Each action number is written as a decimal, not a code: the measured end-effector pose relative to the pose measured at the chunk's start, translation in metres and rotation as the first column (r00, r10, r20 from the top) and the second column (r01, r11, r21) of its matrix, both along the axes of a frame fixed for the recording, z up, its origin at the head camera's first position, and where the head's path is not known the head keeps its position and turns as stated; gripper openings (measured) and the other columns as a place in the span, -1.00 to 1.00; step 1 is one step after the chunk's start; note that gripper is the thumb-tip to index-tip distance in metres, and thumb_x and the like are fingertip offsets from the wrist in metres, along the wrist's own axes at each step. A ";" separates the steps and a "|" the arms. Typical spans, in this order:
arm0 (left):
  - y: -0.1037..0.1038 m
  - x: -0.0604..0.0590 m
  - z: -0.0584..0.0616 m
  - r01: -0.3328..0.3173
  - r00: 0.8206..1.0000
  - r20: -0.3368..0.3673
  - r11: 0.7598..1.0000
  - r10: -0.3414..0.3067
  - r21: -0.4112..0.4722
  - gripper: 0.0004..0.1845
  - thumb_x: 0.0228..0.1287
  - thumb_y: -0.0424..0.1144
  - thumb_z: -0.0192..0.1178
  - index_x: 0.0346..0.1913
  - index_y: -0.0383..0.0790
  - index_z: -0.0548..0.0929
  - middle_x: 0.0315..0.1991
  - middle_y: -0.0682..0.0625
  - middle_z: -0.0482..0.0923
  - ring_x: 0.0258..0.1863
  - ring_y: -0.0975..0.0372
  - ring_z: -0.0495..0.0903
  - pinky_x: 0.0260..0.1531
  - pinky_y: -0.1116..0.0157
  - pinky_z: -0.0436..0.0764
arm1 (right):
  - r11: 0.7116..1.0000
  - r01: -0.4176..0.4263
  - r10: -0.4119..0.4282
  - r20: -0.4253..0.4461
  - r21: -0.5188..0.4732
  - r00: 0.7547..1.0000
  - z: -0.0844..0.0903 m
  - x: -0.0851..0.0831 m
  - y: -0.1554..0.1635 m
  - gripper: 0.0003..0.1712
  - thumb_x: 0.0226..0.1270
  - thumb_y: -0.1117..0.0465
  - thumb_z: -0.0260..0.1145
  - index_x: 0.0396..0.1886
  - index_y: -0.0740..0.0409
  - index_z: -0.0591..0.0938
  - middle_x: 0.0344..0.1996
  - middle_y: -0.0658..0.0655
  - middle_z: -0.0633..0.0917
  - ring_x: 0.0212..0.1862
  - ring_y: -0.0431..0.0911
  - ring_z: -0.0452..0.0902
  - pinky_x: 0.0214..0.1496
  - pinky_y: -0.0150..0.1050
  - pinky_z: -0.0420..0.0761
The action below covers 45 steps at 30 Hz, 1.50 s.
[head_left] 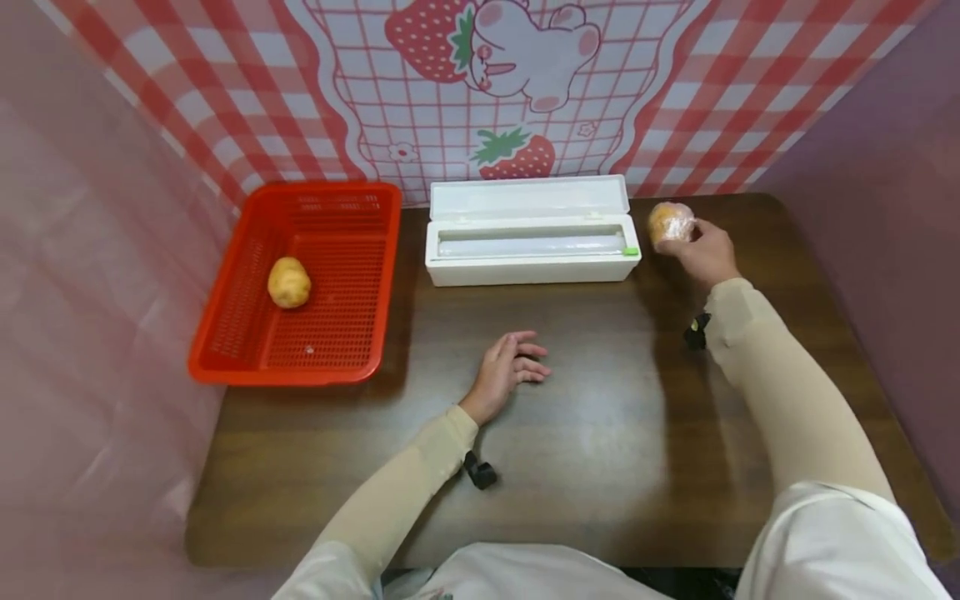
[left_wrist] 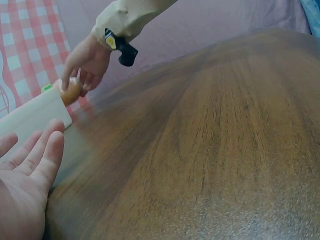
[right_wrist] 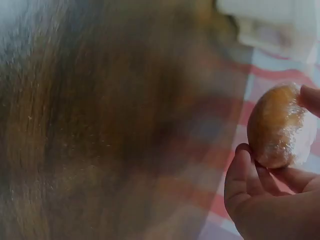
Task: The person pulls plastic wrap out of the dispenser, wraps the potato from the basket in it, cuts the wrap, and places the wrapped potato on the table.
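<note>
My right hand (head_left: 701,246) grips a round orange-brown item wrapped in clear film (head_left: 670,222) at the far right of the brown table (head_left: 600,433), just right of the white wrap dispenser box (head_left: 528,233). The right wrist view shows the wrapped item (right_wrist: 280,126) pinched between thumb and fingers (right_wrist: 240,175). From the left wrist camera, the same hand (left_wrist: 85,62) and wrapped item (left_wrist: 70,92) appear beside the box's end (left_wrist: 35,117). My left hand (head_left: 510,367) rests on the table's middle, fingers relaxed, holding nothing.
A red mesh basket (head_left: 300,350) at the left holds one unwrapped potato (head_left: 288,282). The dispenser's lid stands up, with the film roll inside. A pink checked strawberry cloth (head_left: 480,92) hangs behind; pink and purple screens close both sides.
</note>
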<state>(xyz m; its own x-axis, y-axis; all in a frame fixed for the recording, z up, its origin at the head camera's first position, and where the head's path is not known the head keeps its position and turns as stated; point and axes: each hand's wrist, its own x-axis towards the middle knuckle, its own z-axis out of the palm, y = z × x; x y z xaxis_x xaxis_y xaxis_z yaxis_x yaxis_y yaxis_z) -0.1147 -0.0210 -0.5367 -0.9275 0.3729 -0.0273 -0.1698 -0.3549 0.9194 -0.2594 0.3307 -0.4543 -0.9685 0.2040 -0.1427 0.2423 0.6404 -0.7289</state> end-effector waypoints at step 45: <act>-0.020 0.003 0.016 0.058 0.994 0.104 0.971 -0.035 -0.232 -0.56 0.67 -0.21 -0.16 0.27 -0.54 0.43 -0.01 -0.40 0.59 -0.22 -0.03 0.72 -0.19 0.19 0.72 | 1.000 -0.015 0.015 -0.025 -0.010 1.000 -0.027 -0.002 -0.005 -0.15 0.37 -0.10 0.31 0.37 0.47 0.34 0.15 0.45 0.48 0.03 0.12 0.37 0.02 -0.10 0.45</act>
